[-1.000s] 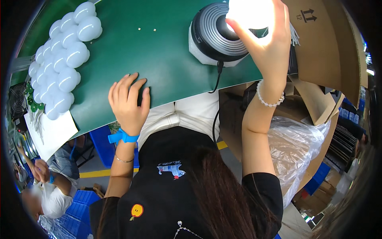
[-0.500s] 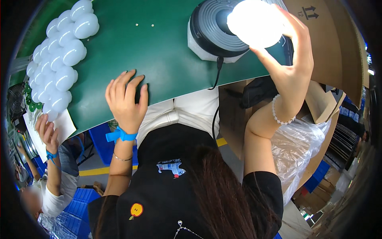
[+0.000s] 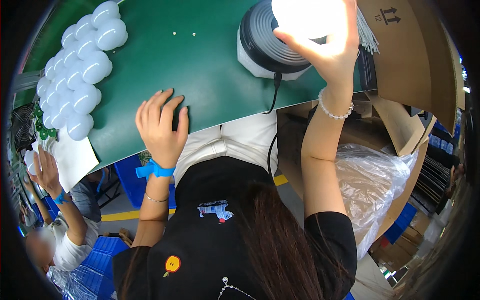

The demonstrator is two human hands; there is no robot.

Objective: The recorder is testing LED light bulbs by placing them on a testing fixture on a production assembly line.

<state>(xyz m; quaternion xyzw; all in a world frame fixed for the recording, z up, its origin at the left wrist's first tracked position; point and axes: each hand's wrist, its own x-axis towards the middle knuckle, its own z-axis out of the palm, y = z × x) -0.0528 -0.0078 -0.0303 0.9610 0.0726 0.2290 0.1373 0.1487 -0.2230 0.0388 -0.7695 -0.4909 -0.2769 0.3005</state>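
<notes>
My right hand [image 3: 332, 47] grips a lit, glowing white bulb [image 3: 305, 15] held over a round black ribbed test socket [image 3: 267, 42] on the green table [image 3: 200, 65]. A bead bracelet circles that wrist. My left hand [image 3: 160, 125] lies flat on the table's near edge, fingers spread, with a small dark object partly hidden under them. A blue band is on that wrist.
Several unlit white bulbs [image 3: 75, 80] lie clustered at the table's left. A black cable [image 3: 272, 125] drops from the socket. A cardboard box [image 3: 405, 65] and a clear plastic bag [image 3: 375, 185] stand at right. Another person's hand [image 3: 42, 167] reaches up at far left.
My right hand has carried the lit bulb back up and left over the socket. The other person's hand at left has risen toward the table edge. My left hand stays put.
</notes>
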